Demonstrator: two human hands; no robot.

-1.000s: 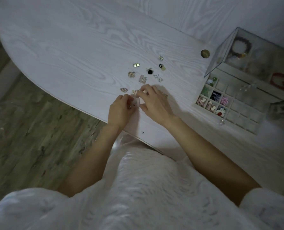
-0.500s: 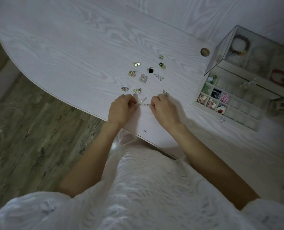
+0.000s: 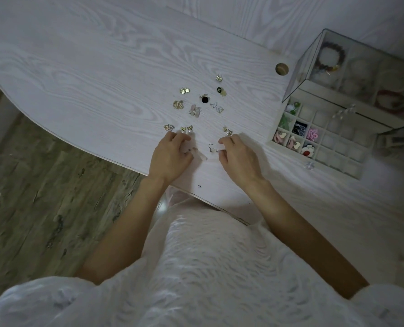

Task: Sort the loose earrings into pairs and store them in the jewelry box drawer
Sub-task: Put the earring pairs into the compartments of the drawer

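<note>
Item 1: your left hand (image 3: 170,156), resting near the table (image 3: 90,74) edge, fingers curled over a pale pink crystal drop earring (image 3: 202,156) that sticks out from under the fingertips toward your right. Whether the fingers actually grip it, you cannot tell from this view.

Item 2: your right hand (image 3: 240,159), just across from the left, thumb and forefinger pinching a matching hook earring (image 3: 214,148); its wire hook shows to the left of the fingertips.

Item 3: loose earrings, spread on the table beyond both hands. Nearest your left hand: a triangular gold piece (image 3: 168,127) and a small gold pair (image 3: 187,129). Just above your right hand: a sparkling gold piece (image 3: 227,131). Farther out: gold shell-shaped earrings (image 3: 178,104), pink stone earrings (image 3: 194,110), a gold square pair (image 3: 184,91), a black stud (image 3: 204,99), silver open shapes (image 3: 217,107), a black-and-cream pair (image 3: 221,91) and a small gold stud (image 3: 219,78).

Item 4: jewelry box (image 3: 352,74), glass-sided, at your right, bracelets visible inside the upper level.

Item 5: drawer (image 3: 337,147), pulled out toward you, divided into small square cells. Left cells hold pink heart earrings (image 3: 280,136), a red-and-white flower (image 3: 307,150), a pink flower (image 3: 312,134) and green pieces (image 3: 284,121); the cells to the right look bare.
</note>
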